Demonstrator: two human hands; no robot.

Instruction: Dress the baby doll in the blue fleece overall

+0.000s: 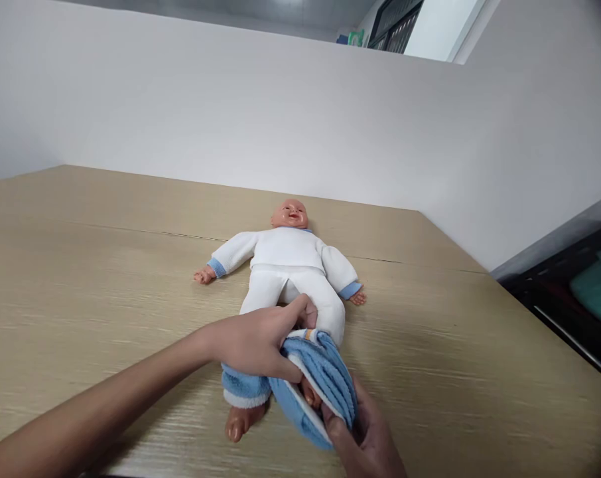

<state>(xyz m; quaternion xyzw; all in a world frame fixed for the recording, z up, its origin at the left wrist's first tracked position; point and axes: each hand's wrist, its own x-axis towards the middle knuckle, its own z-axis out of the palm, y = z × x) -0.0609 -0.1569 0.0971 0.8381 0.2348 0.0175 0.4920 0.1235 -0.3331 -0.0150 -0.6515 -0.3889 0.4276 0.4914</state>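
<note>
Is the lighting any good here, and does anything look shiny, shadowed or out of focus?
In the head view, light is fairly even; small highlights shine on the doll's head; a soft shadow falls on the table below the left forearm; the dark-framed thing at right looks soft; the upper right corner darkens.

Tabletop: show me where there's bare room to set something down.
The tabletop is bare left of the doll, beyond the left forearm, and right of the doll, out to the right edge. Crowded: the doll's legs, where left hand and right hand hold the blue garment.
</note>
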